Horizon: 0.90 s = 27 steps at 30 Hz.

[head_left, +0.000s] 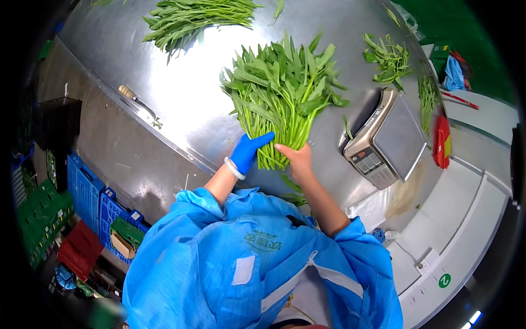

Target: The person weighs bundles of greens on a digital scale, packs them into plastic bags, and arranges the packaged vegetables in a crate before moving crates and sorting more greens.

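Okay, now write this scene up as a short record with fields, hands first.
left hand: blue-gloved, gripping the stems
right hand: bare, gripping the same stems
held: bunch of leafy greens, leaves pointing away from the person
surface: metal table
beyond bunch: larger pile of greens
right side: weighing scale, smaller greens beyond it
left side: wooden-handled tool

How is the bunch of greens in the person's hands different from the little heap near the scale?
The held bunch is large and thick; the little heap is much smaller. The held bunch has its stems gathered between both hands, while the little heap sprawls loosely beside the scale. Both are leafy and green.
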Each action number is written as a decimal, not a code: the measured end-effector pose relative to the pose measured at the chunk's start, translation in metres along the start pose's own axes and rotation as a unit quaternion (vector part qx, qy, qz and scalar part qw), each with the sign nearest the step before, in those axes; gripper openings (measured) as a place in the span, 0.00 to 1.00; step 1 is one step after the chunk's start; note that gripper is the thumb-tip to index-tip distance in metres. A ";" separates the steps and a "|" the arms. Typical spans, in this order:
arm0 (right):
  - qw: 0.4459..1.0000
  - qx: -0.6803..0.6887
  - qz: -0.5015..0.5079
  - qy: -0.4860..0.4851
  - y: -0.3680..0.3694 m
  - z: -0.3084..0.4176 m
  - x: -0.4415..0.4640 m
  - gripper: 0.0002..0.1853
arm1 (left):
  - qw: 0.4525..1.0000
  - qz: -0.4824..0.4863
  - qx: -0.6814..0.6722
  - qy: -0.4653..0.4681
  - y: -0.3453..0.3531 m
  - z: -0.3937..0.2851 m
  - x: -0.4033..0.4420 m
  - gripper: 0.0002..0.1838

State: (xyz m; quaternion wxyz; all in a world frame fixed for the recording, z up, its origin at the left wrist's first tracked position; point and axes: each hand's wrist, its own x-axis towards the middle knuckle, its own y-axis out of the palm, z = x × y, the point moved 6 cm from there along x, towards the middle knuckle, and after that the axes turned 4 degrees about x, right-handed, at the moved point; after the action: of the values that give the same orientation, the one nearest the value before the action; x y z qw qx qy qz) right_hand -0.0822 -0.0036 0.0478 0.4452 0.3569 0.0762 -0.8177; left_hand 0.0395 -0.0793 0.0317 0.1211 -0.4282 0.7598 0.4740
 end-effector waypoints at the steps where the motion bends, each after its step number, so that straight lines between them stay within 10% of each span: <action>1: 0.999 0.041 -0.002 0.002 0.002 0.001 -0.010 0.25 | 0.998 0.000 -0.058 -0.019 -0.001 0.006 -0.005 0.19; 9: 0.971 0.219 0.013 0.094 -0.025 -0.036 -0.016 0.22 | 0.937 0.044 -0.312 -0.152 -0.034 0.051 -0.008 0.24; 16: 0.961 0.244 0.070 0.110 -0.010 -0.026 -0.018 0.21 | 0.956 0.024 -0.252 -0.148 -0.024 0.050 -0.003 0.20; 20: 0.995 0.071 0.070 0.004 -0.012 -0.015 -0.022 0.20 | 0.998 -0.065 0.024 -0.002 -0.015 0.033 -0.013 0.22; 27: 0.993 0.016 0.092 -0.074 -0.043 -0.032 -0.042 0.27 | 0.998 -0.061 -0.005 -0.019 0.034 0.061 -0.047 0.23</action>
State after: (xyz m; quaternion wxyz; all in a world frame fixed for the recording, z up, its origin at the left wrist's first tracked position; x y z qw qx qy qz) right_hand -0.0843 0.0641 0.0433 0.5174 0.3081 -0.0036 -0.7983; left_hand 0.0281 0.0026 0.0483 0.1621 -0.4649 0.7273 0.4781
